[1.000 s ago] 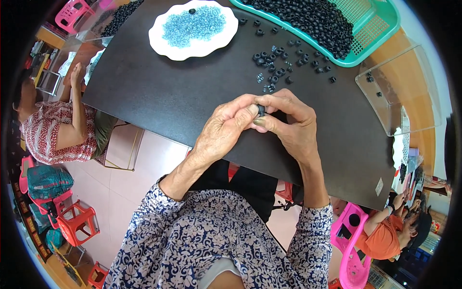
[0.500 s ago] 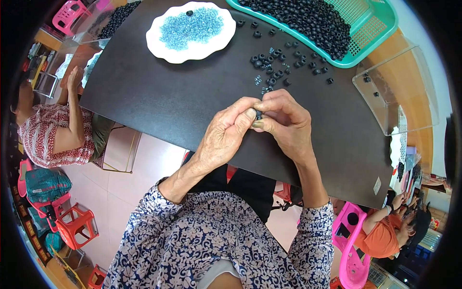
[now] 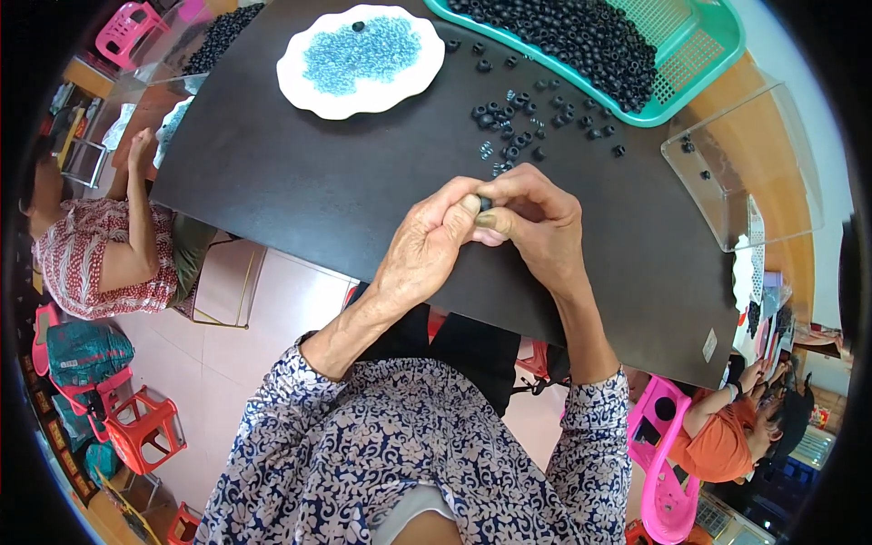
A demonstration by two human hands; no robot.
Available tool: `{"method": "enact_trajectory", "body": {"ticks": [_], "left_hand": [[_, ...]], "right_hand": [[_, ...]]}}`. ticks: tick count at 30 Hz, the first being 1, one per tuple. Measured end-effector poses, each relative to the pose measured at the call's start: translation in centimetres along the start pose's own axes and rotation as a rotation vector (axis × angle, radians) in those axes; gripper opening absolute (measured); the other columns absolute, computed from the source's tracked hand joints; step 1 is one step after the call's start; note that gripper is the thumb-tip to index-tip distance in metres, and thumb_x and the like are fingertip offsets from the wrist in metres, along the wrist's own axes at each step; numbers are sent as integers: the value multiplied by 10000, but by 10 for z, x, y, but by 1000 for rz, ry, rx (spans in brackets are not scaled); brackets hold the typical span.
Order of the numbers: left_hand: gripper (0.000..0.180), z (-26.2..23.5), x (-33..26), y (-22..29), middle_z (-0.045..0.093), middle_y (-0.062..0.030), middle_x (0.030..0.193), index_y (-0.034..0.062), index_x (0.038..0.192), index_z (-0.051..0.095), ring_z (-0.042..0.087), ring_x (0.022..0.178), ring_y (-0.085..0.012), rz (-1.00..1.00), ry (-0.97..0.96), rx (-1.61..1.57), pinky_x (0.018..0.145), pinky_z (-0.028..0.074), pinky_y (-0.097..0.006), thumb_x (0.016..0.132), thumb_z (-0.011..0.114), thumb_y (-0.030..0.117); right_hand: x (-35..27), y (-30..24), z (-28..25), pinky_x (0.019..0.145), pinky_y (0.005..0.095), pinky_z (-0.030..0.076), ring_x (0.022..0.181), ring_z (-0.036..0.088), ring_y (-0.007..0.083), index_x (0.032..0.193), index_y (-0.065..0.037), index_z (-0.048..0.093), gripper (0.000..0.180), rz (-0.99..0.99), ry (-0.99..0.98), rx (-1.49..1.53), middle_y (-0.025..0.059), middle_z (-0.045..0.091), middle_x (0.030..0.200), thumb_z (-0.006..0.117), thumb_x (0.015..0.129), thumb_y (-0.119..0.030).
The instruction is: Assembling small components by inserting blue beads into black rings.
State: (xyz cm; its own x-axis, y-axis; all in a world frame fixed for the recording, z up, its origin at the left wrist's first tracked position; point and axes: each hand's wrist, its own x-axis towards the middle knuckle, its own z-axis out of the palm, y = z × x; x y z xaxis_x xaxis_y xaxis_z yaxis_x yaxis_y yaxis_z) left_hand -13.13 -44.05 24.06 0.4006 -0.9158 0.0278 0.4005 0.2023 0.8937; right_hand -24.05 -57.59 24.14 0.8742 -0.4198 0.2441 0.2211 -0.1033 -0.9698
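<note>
Over the near middle of the table, my left hand (image 3: 429,238) and my right hand (image 3: 543,225) meet, fingertips touching. Between their thumbs and fingers sits a small black plastic cord lock (image 3: 485,203), gripped from both sides and partly hidden by the fingers. Just beyond my fingertips lie several loose black cord-lock parts (image 3: 522,141) with small metal springs (image 3: 486,148) among them. At the far left of the table, a white scalloped plate (image 3: 289,80) holds a heap of small bluish springs (image 3: 359,59), with one black part (image 3: 358,25) on top.
A green plastic basket (image 3: 695,100) full of black parts stands at the far right. Beside it lies a clear plastic box (image 3: 772,241) with a few parts inside. People sit at left (image 3: 109,245) and right (image 3: 727,436). The dark table (image 3: 300,191) curves toward me.
My right thumb and fingers have shifted slightly on the cord lock, which shows turned a little. Both hands stay together. The person at left has moved their hands a little.
</note>
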Motion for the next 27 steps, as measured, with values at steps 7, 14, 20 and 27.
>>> {"method": "enact_trajectory", "body": {"ticks": [7,14,20,27], "left_hand": [[281,3,1,4,584,-62,963,-43,1132,530,577,866,-108,-93,51,-213,837,495,-248,1039,384,178],[273,4,0,-1,595,-57,913,-33,1109,552,573,836,-96,10,52,43,812,488,-250,1035,391,173],[254,6,-2,1,612,-49,876,-20,1121,558,579,823,-109,64,56,269,789,481,-262,1023,411,163],[297,10,-3,2,646,-57,935,-3,1182,573,607,866,-117,31,96,373,803,487,-258,1023,418,194]], "right_hand": [[-2,-9,4,787,228,520,886,580,109,1168,1,637,394,6,1,-24,38,547,1015,735,787,16],[-3,-4,0,786,228,525,897,583,117,1165,12,633,351,45,7,56,46,547,1012,694,820,33],[-2,-3,-1,753,238,535,875,602,129,1092,27,629,266,20,13,112,56,559,982,671,831,55],[-1,-10,3,662,236,514,750,591,104,1046,32,597,189,114,15,176,47,567,839,629,863,65]]}}
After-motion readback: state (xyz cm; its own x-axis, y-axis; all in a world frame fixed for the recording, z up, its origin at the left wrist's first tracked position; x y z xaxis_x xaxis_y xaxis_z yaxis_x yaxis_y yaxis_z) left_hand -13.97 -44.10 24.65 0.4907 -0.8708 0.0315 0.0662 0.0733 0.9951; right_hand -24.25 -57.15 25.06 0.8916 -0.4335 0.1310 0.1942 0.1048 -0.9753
